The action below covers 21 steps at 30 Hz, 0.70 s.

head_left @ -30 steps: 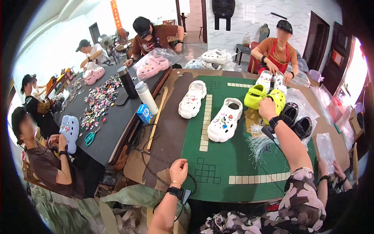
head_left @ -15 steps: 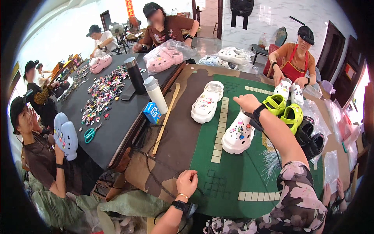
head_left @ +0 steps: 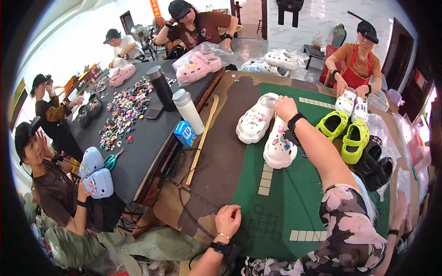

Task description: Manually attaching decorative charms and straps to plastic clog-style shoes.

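Two white clogs with small coloured charms stand side by side on the green table mat. My right hand [head_left: 286, 109] is closed on the heel end of the right-hand white clog [head_left: 279, 146]. Close against it, angled a little, is the left-hand white clog [head_left: 256, 120]; my hand is also near its heel. My left hand [head_left: 228, 220] rests at the near edge of the mat [head_left: 258, 234], fingers curled, with nothing visible in them.
Lime-green clogs [head_left: 353, 141] and black clogs [head_left: 374, 168] stand right of my forearm. Across the table, a person in a red apron holds white clogs [head_left: 352, 103]. On the black table are loose charms [head_left: 126, 110], a white bottle [head_left: 188, 110] and scissors [head_left: 111, 161]. A person holds light-blue clogs [head_left: 97, 179].
My right hand has brought the right-hand white clog up against the other one. My left hand stays by the mat's edge. The person at left has turned the light-blue clogs.
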{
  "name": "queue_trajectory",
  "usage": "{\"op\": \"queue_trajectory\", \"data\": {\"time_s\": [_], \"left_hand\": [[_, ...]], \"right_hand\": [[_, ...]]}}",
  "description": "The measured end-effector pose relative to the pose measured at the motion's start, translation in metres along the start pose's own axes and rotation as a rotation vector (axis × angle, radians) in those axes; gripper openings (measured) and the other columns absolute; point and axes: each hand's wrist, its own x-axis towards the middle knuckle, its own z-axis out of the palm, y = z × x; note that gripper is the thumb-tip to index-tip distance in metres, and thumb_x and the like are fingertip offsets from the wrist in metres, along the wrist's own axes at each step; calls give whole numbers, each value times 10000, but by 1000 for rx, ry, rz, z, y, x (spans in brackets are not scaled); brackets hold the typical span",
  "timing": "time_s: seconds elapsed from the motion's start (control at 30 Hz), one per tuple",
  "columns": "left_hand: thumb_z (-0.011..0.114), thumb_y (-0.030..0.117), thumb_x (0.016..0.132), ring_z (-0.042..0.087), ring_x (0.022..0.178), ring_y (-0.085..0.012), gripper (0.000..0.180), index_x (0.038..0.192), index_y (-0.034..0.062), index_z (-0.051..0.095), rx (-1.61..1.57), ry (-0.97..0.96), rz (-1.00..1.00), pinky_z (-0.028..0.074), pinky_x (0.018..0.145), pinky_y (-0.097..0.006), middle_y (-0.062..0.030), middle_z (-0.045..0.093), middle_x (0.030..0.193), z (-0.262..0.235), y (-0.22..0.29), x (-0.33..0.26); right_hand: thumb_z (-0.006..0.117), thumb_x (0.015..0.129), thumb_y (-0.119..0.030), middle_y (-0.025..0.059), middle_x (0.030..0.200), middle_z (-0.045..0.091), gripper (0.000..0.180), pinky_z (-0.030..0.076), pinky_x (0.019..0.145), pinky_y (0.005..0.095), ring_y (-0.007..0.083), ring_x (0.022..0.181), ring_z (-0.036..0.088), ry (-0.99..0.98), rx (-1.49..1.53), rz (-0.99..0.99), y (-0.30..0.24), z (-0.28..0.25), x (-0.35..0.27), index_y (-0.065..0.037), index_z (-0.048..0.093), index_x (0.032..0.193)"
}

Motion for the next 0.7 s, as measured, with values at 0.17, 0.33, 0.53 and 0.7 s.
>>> {"op": "queue_trajectory", "data": {"time_s": [0.17, 0.33, 0.53, 0.7], "left_hand": [[654, 86, 807, 623, 723, -274, 28, 822, 64, 663, 6, 47, 36, 504, 667, -389, -85, 640, 758, -3, -8, -10], [653, 107, 831, 629, 722, -277, 58, 841, 54, 677, -81, 6, 8, 511, 667, -377, -97, 649, 769, 4, -7, -4], [630, 217, 934, 648, 829, -203, 269, 1081, -8, 650, -274, 61, -126, 518, 769, -327, -113, 687, 955, -7, -12, -9], [523, 289, 995, 550, 1141, -259, 383, 1234, -4, 584, -288, 6, -125, 433, 973, -356, -148, 569, 1253, 8, 20, -31]], "right_hand": [[702, 753, -242, 75, 963, 729, 203, 558, 739, 357, 232, 892, 708, -425, -31, -101, 5, -100, -39, -144, 758, 921], [719, 659, -373, 135, 830, 725, 342, 568, 675, 413, 300, 784, 715, -562, 38, -176, 15, -181, -119, -94, 760, 852], [595, 738, -265, 223, 774, 690, 293, 555, 687, 470, 395, 759, 690, -745, 349, -191, -23, -275, -218, -11, 733, 788], [576, 773, -222, 232, 869, 695, 281, 545, 740, 471, 386, 849, 684, -640, 551, -29, -10, -280, -276, -14, 720, 895]]}}
